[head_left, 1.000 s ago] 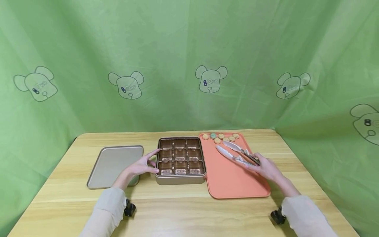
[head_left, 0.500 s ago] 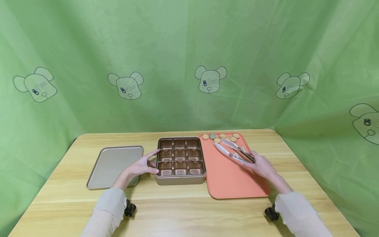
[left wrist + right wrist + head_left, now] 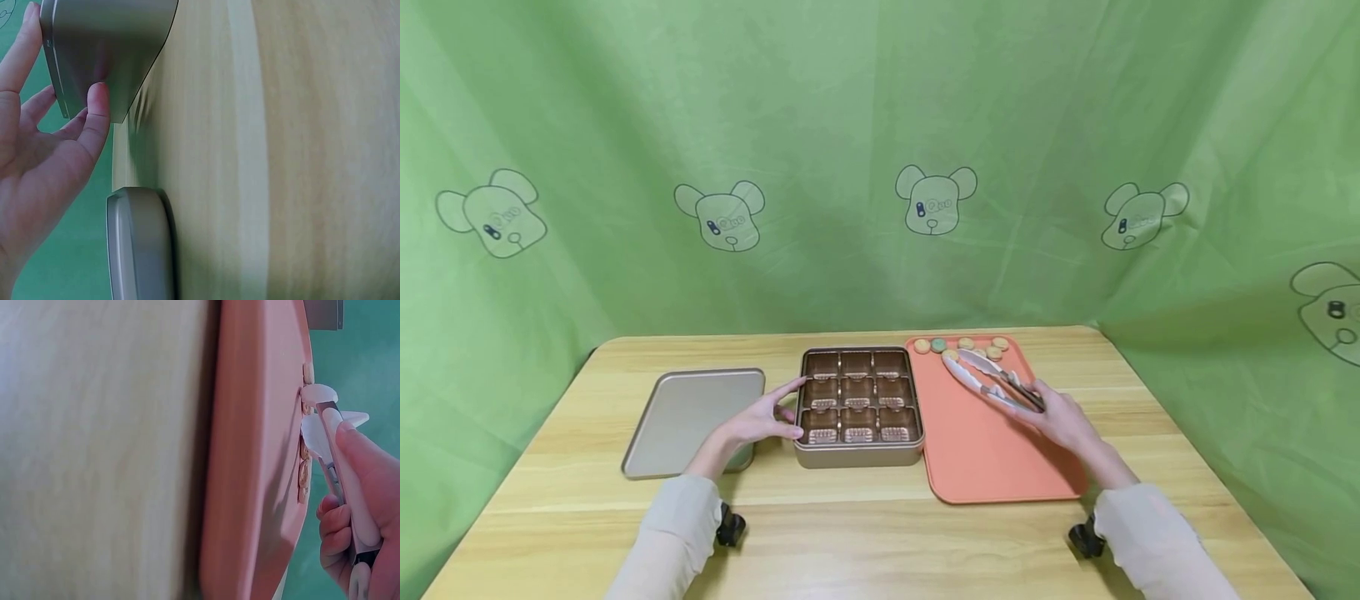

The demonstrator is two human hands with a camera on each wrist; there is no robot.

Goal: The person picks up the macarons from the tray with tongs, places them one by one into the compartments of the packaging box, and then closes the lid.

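Observation:
My right hand [image 3: 1067, 423] grips a pair of tongs [image 3: 355, 487] with pale scalloped tips, spread apart. Those tips reach down to the cookies at the far end of a coral tray [image 3: 992, 458]. One tan cookie [image 3: 951, 356] lies at the left tip; whether it is touched, I cannot tell. A green cookie [image 3: 938, 344] and several more tan ones lie around it. On the left, my left hand [image 3: 758, 420] touches the side of a square metal tin [image 3: 859, 456], fingers and thumb extended. Inside the tin is a brown plastic insert with a grid of compartments, none filled.
A flat square metal lid [image 3: 700, 417] lies on the wooden table [image 3: 850, 542], left of the tin and partly behind the left forearm. The tray's left edge runs right beside the tin. Behind the table hangs a green curtain [image 3: 820, 275] with bear-head prints.
My right hand and the tongs have moved a little left and forward among the cookies. A few cookies at the back have shifted slightly right. The left hand stays at the tin.

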